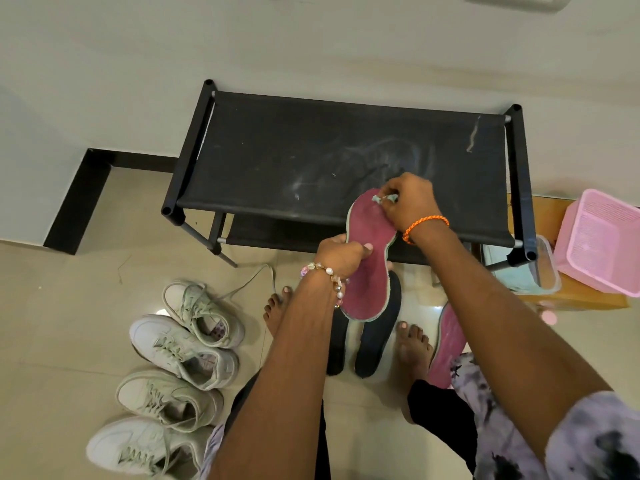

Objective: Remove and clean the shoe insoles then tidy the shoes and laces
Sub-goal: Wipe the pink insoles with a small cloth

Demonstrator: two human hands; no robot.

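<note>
My left hand (pixel 341 254) grips a pink insole (pixel 367 268) by its left edge, holding it up in front of the black shoe rack (pixel 277 150). My right hand (pixel 410 200) pinches a small greenish cloth (pixel 384 199) against the insole's top end. Two dark insoles (pixel 377 341) lie on the floor between my bare feet. A second pink insole (pixel 446 344) rests on the floor by my right foot. Several white sneakers (pixel 183 348) with pale green laces stand in a row at the lower left; one lace trails loose across the tiles.
A pink plastic basket (pixel 602 240) and a clear plastic container (pixel 540 268) sit on a low wooden surface (pixel 575 301) to the right of the rack. The rack's top shelf is dusty. The wall runs behind it, with a black skirting at the left.
</note>
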